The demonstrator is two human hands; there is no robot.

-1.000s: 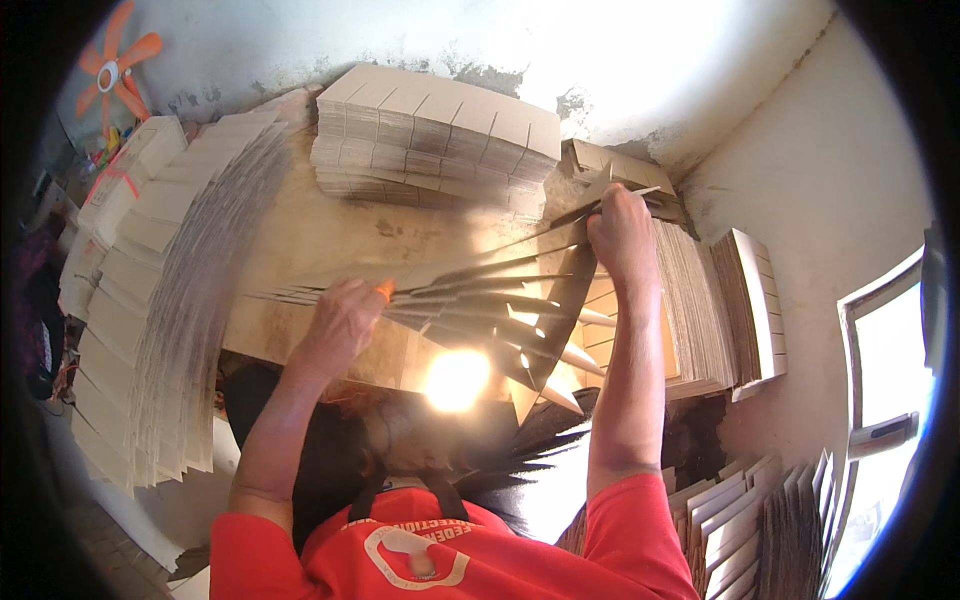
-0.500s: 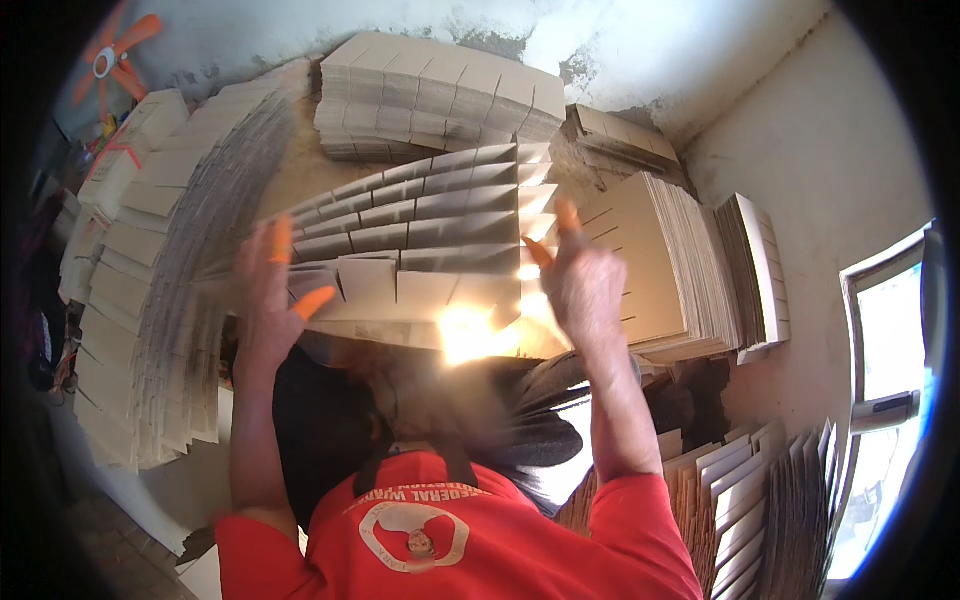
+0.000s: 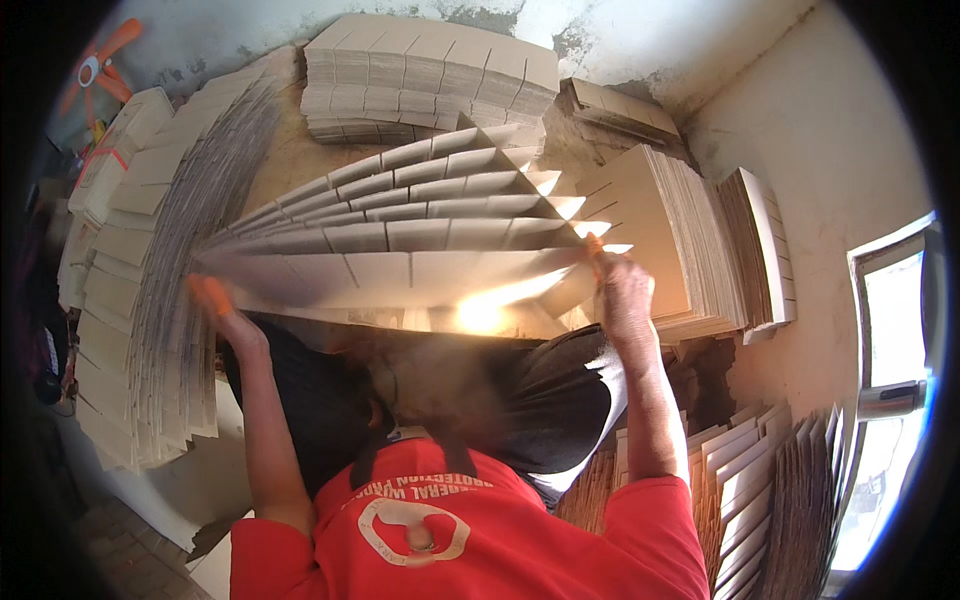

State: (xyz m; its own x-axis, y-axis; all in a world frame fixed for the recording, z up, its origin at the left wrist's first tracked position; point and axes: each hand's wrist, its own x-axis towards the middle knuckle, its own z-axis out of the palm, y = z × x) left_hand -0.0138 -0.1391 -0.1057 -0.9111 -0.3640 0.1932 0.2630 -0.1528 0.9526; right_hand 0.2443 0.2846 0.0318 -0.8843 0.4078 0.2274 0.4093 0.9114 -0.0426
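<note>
Before me stands a cardboard divider (image 3: 390, 270), made of several long slotted strips on edge. They come together toward the left and fan apart toward the right, where a crossing strip (image 3: 525, 185) runs through them. My right hand (image 3: 625, 298) is closed on the near right corner, where the front strip meets the crossing strip. At the left end of the front strip, my left hand (image 3: 228, 312) pinches the cardboard, its fingers partly blurred. Orange covers sit on fingers of both hands.
A tall row of cardboard sheets (image 3: 190, 250) lines the left. Slotted stacks stand at the back (image 3: 425, 75) and at the right (image 3: 650, 240). More folded dividers (image 3: 735, 490) are at the lower right, beside a bright window (image 3: 890, 330). An orange fan (image 3: 90, 68) is at the far left.
My hands have moved apart and closed on the divider's two ends. The crossing strip, upright before, now slants down to the right, and the strips' right ends have shifted right.
</note>
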